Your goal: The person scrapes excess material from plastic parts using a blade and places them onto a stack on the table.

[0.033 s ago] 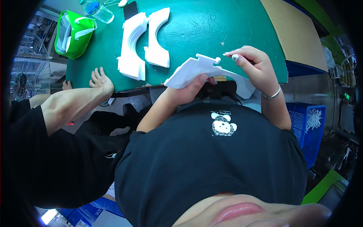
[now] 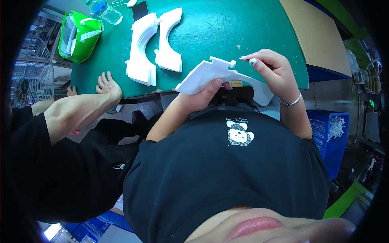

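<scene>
My left hand (image 2: 206,94) grips a curved white plastic part (image 2: 208,74) by its near edge, with the thumb on top. Held above the table's front edge, this part has a wide end at the left, small tabs and a knob along its far side, and an arm curving off to the right. Just right of the knob, apart from the part, my right hand (image 2: 272,69) is closed in a pinch. Whatever lies between those fingertips, if anything, is too small to make out. Similar white parts lie on the table in a thick stack (image 2: 139,50) and a thinner one (image 2: 168,40).
On the green table (image 2: 214,30) stand a green bag (image 2: 87,40), a water bottle (image 2: 106,12) and a dark phone (image 2: 140,11). A co-worker's hand (image 2: 108,87) rests at the left edge. Cardboard (image 2: 316,36) borders the right; a blue crate (image 2: 330,152) with white scraps stands below.
</scene>
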Motion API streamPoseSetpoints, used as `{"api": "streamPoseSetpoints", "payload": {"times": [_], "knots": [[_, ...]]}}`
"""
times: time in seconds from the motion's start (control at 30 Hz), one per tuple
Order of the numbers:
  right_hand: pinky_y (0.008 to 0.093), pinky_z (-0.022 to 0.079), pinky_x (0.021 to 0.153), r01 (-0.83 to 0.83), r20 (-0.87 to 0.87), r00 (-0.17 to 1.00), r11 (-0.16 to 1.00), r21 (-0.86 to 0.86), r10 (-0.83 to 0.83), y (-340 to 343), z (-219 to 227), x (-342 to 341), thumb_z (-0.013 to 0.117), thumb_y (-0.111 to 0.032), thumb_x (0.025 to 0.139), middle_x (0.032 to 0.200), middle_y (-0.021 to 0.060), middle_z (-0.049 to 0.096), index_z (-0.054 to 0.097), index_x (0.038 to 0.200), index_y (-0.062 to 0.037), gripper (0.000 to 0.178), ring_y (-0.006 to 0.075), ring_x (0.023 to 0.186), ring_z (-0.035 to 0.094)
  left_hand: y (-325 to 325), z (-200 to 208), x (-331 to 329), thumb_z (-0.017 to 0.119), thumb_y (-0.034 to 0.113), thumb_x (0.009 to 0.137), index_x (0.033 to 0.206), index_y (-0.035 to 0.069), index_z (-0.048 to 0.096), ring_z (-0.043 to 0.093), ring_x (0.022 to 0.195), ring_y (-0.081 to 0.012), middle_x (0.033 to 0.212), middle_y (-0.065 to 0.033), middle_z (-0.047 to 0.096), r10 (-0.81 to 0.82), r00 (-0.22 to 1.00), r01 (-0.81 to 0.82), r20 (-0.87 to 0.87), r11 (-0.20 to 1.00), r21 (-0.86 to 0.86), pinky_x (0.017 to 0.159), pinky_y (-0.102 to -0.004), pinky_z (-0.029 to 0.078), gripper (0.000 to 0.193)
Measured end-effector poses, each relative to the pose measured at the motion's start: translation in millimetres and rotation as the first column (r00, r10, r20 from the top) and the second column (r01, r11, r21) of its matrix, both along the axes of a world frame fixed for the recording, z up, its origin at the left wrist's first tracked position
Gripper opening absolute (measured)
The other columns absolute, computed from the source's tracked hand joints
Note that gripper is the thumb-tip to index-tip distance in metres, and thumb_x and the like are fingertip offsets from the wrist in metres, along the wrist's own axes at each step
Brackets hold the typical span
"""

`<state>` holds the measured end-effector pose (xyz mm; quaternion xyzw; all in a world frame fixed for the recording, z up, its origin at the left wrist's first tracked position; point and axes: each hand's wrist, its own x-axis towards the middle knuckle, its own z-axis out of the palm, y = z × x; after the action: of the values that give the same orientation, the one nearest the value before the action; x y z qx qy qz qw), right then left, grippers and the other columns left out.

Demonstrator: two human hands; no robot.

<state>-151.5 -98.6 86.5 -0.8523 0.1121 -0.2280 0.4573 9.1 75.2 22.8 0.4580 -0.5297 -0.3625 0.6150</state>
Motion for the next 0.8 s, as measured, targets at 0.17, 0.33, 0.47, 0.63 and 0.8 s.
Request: {"api": "streamPoseSetpoints", "payload": {"times": [0.17,0.33,0.47,0.63,0.8], "knots": [[0.0267,0.044,0.062,-0.002,0.095,0.995,0.994,-0.111,0.013,9.8,3.1,2.5,0.064,-0.009,0.084,0.074,0.0073,0.061,0.072,0.097,-0.0035,0.016,0.0139,0.067,0.056,1.3,10.7,-3.9,0.045,0.011,0.099,0.121,-0.003,0.049,0.062,0.086,-0.0179,0.105,-0.0125,0.061,0.031,0.984,-0.032,-0.174,0.999,-0.003,0.079,-0.0323,0.052,0.026],[0.0287,0.046,0.064,0.038,0.196,0.981,0.981,-0.192,0.000,19.5,1.7,8.7,0.067,-0.006,0.081,0.073,0.0078,0.061,0.073,0.098,-0.0042,0.018,0.0154,0.064,0.057,2.2,11.9,-8.4,0.046,0.011,0.098,0.119,-0.005,0.048,0.062,0.086,-0.0179,0.104,-0.0125,0.061,0.071,0.977,-0.071,-0.200,0.997,0.006,0.078,-0.0319,0.052,0.026],[0.0301,0.047,0.063,0.069,0.173,0.984,0.973,-0.222,-0.031,21.3,-0.3,10.0,0.068,-0.008,0.081,0.074,0.0099,0.061,0.073,0.098,-0.0048,0.018,0.0176,0.064,0.058,3.0,9.6,-10.6,0.046,0.011,0.098,0.119,-0.004,0.050,0.062,0.086,-0.0169,0.105,-0.0127,0.061,0.067,0.972,-0.063,-0.225,0.998,0.028,0.077,-0.0298,0.051,0.026],[0.0307,0.047,0.062,0.180,0.059,0.984,0.908,-0.378,-0.171,21.0,1.6,9.6,0.066,-0.010,0.083,0.075,0.0109,0.061,0.073,0.097,-0.0048,0.017,0.0194,0.065,0.058,7.8,13.5,-9.9,0.049,0.009,0.096,0.111,-0.002,0.058,0.063,0.079,-0.0145,0.093,-0.0095,0.066,0.043,0.998,-0.044,0.043,0.999,0.004,0.071,-0.0282,0.051,0.021],[0.0276,0.042,0.058,0.087,0.056,0.995,0.995,-0.049,-0.085,9.2,-10.7,3.3,0.058,-0.015,0.092,0.070,0.0054,0.058,0.070,0.100,-0.0026,0.019,0.0140,0.062,0.052,5.6,10.0,-9.6,0.054,0.008,0.092,0.109,0.000,0.063,0.064,0.072,-0.0147,0.082,-0.0076,0.068,0.092,0.994,-0.088,0.059,0.994,-0.063,0.065,-0.0283,0.051,0.020]]}}
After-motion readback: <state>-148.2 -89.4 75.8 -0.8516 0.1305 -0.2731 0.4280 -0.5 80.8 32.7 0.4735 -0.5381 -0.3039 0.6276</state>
